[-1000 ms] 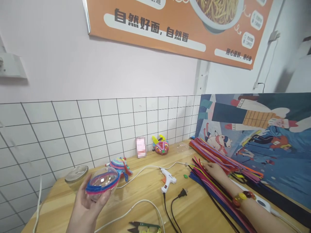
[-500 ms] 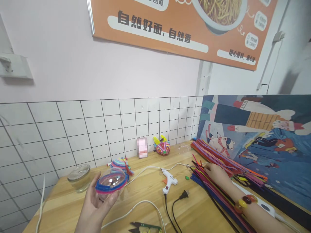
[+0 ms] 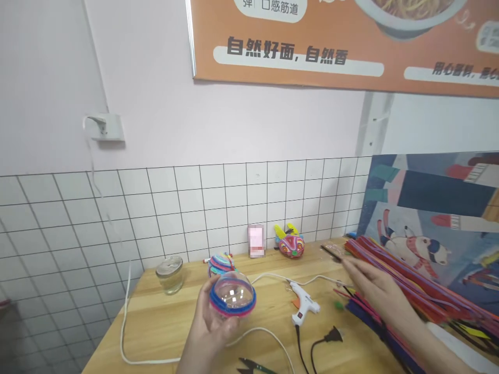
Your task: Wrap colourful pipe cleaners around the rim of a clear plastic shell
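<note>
My left hand (image 3: 212, 322) is closed around a clear plastic ball (image 3: 233, 291), gripping it from the left and below. Blue and pink fuzzy bands circle the ball's middle. At the right, my right hand (image 3: 374, 283) pinches a black pipe cleaner (image 3: 331, 253) whose tip points toward the wall. Under and beside that hand lie bundles of pipe cleaners (image 3: 393, 270), red and purple behind, blue and black in front. A white glue gun (image 3: 304, 304) rests on the table between my hands. Behind the ball sits a striped multicoloured craft piece (image 3: 221, 263), partly hidden.
A lidded glass jar (image 3: 170, 275) stands at the left. Near the wall are a colourful animal-face craft (image 3: 290, 243) and a blurred pink card (image 3: 256, 241). A black plug (image 3: 333, 335), a white cord (image 3: 128, 332) and dark thread snips (image 3: 255, 366) lie on the wooden table (image 3: 156, 322).
My right hand has drawn back from the pipe cleaner bundle and now has a black one in its fingers. The left hand still holds the ball. The view has swung left.
</note>
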`<state>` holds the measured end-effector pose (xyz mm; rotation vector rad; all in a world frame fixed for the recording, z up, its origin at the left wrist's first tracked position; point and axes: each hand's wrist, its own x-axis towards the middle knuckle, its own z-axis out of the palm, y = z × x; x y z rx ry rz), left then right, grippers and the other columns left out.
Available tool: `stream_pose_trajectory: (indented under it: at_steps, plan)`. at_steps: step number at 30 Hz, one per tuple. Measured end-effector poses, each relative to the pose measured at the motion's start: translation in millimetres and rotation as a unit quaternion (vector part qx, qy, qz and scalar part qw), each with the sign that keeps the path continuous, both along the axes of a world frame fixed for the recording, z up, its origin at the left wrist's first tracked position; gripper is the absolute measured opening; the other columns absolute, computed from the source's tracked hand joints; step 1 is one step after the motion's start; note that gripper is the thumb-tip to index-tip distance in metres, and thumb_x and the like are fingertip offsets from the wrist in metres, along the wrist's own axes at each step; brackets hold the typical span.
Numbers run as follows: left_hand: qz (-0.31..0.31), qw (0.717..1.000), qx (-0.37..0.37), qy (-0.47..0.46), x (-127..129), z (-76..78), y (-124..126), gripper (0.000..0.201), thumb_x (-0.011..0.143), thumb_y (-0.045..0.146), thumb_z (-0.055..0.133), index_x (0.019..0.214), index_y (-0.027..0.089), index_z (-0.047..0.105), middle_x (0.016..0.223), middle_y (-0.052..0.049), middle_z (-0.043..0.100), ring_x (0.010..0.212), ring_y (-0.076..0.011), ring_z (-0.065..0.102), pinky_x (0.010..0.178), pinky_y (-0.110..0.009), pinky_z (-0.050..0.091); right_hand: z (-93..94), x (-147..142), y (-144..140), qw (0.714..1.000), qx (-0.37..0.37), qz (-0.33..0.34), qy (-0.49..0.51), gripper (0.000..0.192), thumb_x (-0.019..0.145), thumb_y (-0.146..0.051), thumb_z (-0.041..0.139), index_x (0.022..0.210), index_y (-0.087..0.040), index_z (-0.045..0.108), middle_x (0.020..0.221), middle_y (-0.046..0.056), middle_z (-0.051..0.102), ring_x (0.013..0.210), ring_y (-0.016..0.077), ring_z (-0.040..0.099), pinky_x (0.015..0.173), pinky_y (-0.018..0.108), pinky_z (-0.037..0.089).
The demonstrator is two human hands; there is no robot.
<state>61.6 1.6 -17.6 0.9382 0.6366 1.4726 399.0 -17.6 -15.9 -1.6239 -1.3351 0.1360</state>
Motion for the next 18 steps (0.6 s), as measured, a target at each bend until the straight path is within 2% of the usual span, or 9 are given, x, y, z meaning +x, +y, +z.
stream_pose_trajectory:
  at_steps: [2,3,5,6,9,13,18]
  plan:
    - [-0.007,1.000,0.027,-0.008,3.9,-1.8,-0.1,0.071,0.046,0.036,0.087,0.108,0.027,0.055,0.106,-0.010,0.068,0.099,-0.0321,0.064,0.082,-0.041,0.051,7.0,-40.8,-13.6,0.997,-0.008,0.072,0.001,0.039,0.084,-0.051,0.051,0.099,-0.020,0.071,0.094,0.007,0.075,0.084,0.0249,0.069,0.078,0.031,0.056]
    - [-0.010,0.999,0.035,-0.010,5.9,-2.4,-0.2,0.072,0.044,0.036,0.088,0.107,0.027,0.055,0.105,-0.010,0.068,0.097,-0.0319,0.065,0.082,-0.041,0.051,9.9,-58.6,-20.0,0.992,-0.004,0.123,-0.006,0.038,0.086,-0.049,0.051,0.099,-0.020,0.072,0.083,0.006,0.074,0.071,0.0222,0.068,0.071,0.030,0.057]
    - [-0.014,0.999,0.037,-0.009,9.4,-2.9,-0.8,0.075,0.043,0.036,0.088,0.108,0.028,0.053,0.106,-0.011,0.068,0.095,-0.0322,0.066,0.082,-0.041,0.050,14.3,-86.3,-30.3,0.985,0.031,0.171,-0.009,0.030,0.089,-0.042,0.050,0.097,-0.022,0.072,0.063,0.001,0.067,0.054,0.0165,0.061,0.062,0.026,0.055]
    - [-0.017,0.999,0.035,-0.008,10.4,-2.9,-1.1,0.076,0.043,0.036,0.089,0.109,0.028,0.053,0.107,-0.011,0.068,0.095,-0.0324,0.066,0.082,-0.041,0.050,15.6,-96.3,-33.7,0.982,0.049,0.183,0.002,0.026,0.089,-0.039,0.051,0.095,-0.023,0.071,0.063,0.000,0.066,0.056,0.0163,0.062,0.059,0.023,0.054]
    - [-0.025,0.999,0.044,-0.015,10.6,-4.1,-1.2,0.073,0.046,0.034,0.088,0.109,0.028,0.053,0.107,-0.010,0.067,0.096,-0.0307,0.065,0.082,-0.039,0.050,16.4,-116.0,-37.2,0.975,0.069,0.212,-0.013,0.020,0.089,-0.035,0.052,0.085,-0.025,0.069,0.075,0.001,0.070,0.075,0.0183,0.068,0.066,0.020,0.054]
    - [-0.037,0.998,0.049,-0.014,7.1,-8.7,0.3,0.066,0.052,0.031,0.086,0.110,0.028,0.055,0.112,-0.009,0.066,0.101,-0.0283,0.063,0.083,-0.036,0.049,13.1,-138.4,-33.9,0.968,0.067,0.239,-0.039,0.025,0.092,-0.034,0.048,0.075,-0.024,0.064,0.069,-0.001,0.069,0.065,0.0159,0.067,0.058,0.017,0.052]
    - [-0.055,0.997,0.047,-0.012,4.5,-14.1,3.0,0.072,0.053,0.034,0.086,0.116,0.028,0.052,0.116,-0.012,0.063,0.103,-0.0296,0.062,0.085,-0.039,0.049,5.1,-169.4,-29.2,0.962,0.100,0.254,-0.001,0.028,0.094,-0.044,0.043,0.093,-0.028,0.065,0.075,-0.001,0.073,0.059,0.0146,0.066,0.052,0.018,0.049]
